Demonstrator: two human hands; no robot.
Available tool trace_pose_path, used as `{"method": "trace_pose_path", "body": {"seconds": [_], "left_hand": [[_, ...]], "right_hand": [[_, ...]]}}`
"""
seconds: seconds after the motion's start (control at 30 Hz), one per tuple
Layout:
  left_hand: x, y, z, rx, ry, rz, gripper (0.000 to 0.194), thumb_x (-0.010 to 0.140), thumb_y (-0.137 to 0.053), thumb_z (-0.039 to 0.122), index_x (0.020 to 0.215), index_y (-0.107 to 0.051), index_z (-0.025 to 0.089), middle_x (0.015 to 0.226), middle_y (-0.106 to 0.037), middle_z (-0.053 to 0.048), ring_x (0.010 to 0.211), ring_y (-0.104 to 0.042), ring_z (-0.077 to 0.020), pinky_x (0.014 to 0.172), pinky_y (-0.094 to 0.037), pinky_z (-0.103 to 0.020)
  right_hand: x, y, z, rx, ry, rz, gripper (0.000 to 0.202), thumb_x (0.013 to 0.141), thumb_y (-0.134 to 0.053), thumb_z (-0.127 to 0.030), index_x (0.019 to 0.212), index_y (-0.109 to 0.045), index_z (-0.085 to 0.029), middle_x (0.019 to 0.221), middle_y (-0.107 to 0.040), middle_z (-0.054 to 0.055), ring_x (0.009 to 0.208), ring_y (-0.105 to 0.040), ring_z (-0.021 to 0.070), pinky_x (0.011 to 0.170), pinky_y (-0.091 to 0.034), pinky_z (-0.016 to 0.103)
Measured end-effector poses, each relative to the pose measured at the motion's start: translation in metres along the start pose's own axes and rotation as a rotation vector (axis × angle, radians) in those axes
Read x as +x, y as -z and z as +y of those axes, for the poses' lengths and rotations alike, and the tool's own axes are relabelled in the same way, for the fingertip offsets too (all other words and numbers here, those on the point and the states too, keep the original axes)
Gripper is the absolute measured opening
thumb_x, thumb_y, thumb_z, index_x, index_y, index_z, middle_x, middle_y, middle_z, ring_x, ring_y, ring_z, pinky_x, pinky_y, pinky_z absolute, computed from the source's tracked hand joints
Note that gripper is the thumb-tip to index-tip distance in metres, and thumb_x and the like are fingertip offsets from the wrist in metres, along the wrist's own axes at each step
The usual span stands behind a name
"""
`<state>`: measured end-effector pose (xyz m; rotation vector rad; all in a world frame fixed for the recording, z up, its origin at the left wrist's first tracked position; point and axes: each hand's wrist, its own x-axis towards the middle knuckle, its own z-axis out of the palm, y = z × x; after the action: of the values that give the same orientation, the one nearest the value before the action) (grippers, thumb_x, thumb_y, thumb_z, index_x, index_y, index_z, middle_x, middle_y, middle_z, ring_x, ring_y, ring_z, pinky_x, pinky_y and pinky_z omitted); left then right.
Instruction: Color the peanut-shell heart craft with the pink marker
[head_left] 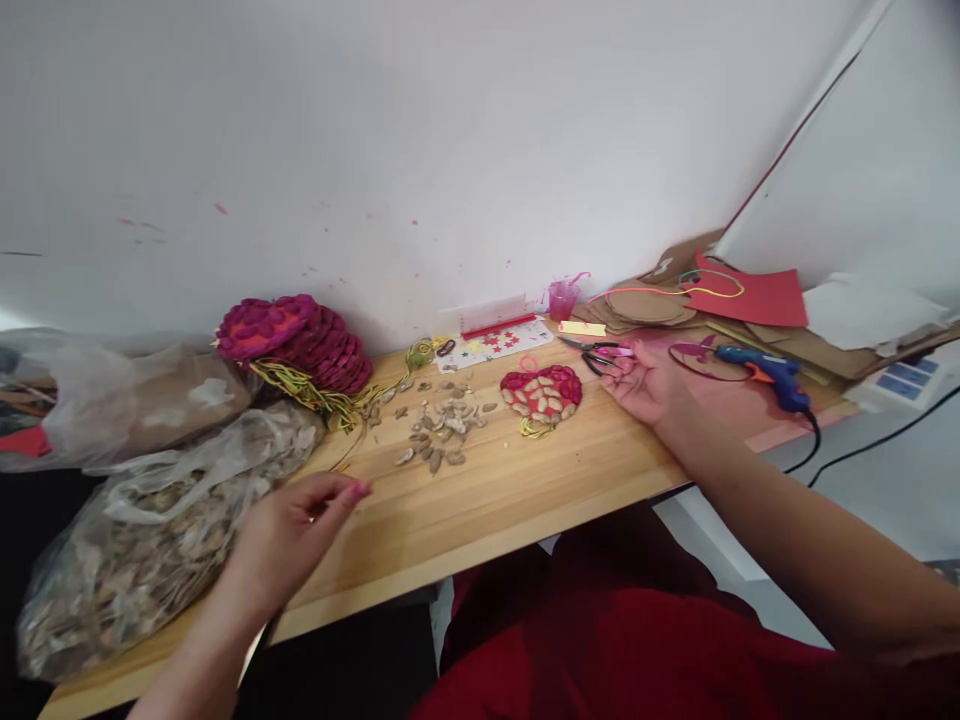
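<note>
My left hand (292,535) is over the left front of the table, its thumb and fingertips pinched together. Whatever may be between them is too small to make out. My right hand (645,388) is palm up at the right, fingers curled at the dark handles of a pair of scissors (592,354), whose blades point left. Just left of that hand lies a red heart ornament (541,395) edged in dark pink, with pale peanut shells on its middle, a pink loop on top and yellow-green strands below. Loose peanut shells (446,420) are scattered between my hands.
A clear bag of shells (172,540) sits at left, beside a stack of magenta pieces (292,345) with yellow-green yarn. Against the wall stand a star-sticker sheet (495,345) and a pink cup (562,298). A blue glue gun (780,380) and cardboard pieces (649,303) lie right.
</note>
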<state>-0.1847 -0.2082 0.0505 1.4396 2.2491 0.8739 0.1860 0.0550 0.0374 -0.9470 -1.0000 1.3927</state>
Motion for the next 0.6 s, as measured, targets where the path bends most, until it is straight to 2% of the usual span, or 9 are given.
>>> {"method": "trace_pose_path", "body": {"seconds": [0.07, 0.13, 0.2, 0.27, 0.4, 0.5, 0.6], "left_hand": [[0.004, -0.035, 0.031, -0.322, 0.058, -0.144, 0.036, 0.075, -0.076, 0.056, 0.093, -0.082, 0.025, 0.097, -0.081, -0.006, 0.079, -0.073, -0.0246, 0.070, -0.059, -0.035], [0.012, -0.068, 0.060, -0.620, 0.126, -0.284, 0.045, 0.073, -0.082, 0.048, 0.109, -0.079, 0.021, 0.113, -0.079, -0.011, 0.103, -0.072, -0.0265, 0.080, -0.060, -0.034], [0.024, -0.098, 0.084, -0.874, 0.213, -0.319, 0.049, 0.071, -0.087, 0.038, 0.115, -0.076, 0.019, 0.125, -0.073, -0.012, 0.113, -0.070, -0.0257, 0.089, -0.060, -0.035], [0.035, -0.121, 0.103, -1.011, 0.296, -0.278, 0.047, 0.072, -0.088, 0.026, 0.116, -0.073, 0.017, 0.126, -0.070, -0.012, 0.112, -0.069, -0.0218, 0.093, -0.059, -0.033], [0.050, -0.147, 0.130, -1.103, 0.368, -0.193, 0.044, 0.078, -0.081, 0.011, 0.119, -0.066, 0.015, 0.121, -0.065, -0.012, 0.105, -0.068, -0.0181, 0.089, -0.061, -0.034], [0.055, -0.154, 0.145, -1.113, 0.407, -0.150, 0.047, 0.080, -0.079, 0.009, 0.122, -0.060, 0.016, 0.111, -0.064, -0.010, 0.098, -0.068, -0.0177, 0.088, -0.063, -0.038], [0.056, -0.160, 0.153, -1.122, 0.426, -0.121, 0.049, 0.081, -0.078, 0.009, 0.124, -0.056, 0.016, 0.114, -0.063, -0.011, 0.094, -0.068, -0.0179, 0.084, -0.063, -0.039]], "right_hand": [[-0.001, -0.008, -0.003, 0.099, -0.126, -0.063, 0.037, 0.107, -0.044, -0.021, 0.071, -0.052, -0.021, 0.057, -0.049, -0.006, 0.060, -0.051, 0.0097, 0.074, -0.048, 0.029], [0.001, -0.016, -0.007, 0.182, -0.214, -0.105, 0.035, 0.107, -0.044, -0.020, 0.073, -0.052, -0.020, 0.058, -0.052, -0.006, 0.064, -0.055, 0.0089, 0.079, -0.049, 0.026], [0.004, -0.019, -0.009, 0.240, -0.269, -0.104, 0.036, 0.108, -0.042, -0.022, 0.074, -0.051, -0.021, 0.057, -0.053, -0.007, 0.061, -0.055, 0.0084, 0.077, -0.050, 0.024], [0.008, -0.017, -0.010, 0.273, -0.307, -0.080, 0.037, 0.109, -0.040, -0.024, 0.073, -0.051, -0.021, 0.054, -0.053, -0.007, 0.057, -0.053, 0.0091, 0.074, -0.051, 0.024], [0.007, 0.005, -0.010, 0.307, -0.400, -0.064, 0.036, 0.108, -0.043, -0.029, 0.076, -0.058, -0.022, 0.051, -0.054, -0.005, 0.059, -0.061, 0.0143, 0.080, -0.055, 0.035], [-0.003, 0.020, -0.007, 0.344, -0.516, -0.140, 0.028, 0.104, -0.052, -0.032, 0.080, -0.063, -0.023, 0.053, -0.055, -0.005, 0.069, -0.068, 0.0192, 0.091, -0.054, 0.048], [-0.015, 0.024, 0.001, 0.389, -0.622, -0.220, 0.031, 0.103, -0.053, -0.035, 0.076, -0.062, -0.022, 0.054, -0.055, -0.005, 0.077, -0.071, 0.0207, 0.100, -0.048, 0.057]]}}
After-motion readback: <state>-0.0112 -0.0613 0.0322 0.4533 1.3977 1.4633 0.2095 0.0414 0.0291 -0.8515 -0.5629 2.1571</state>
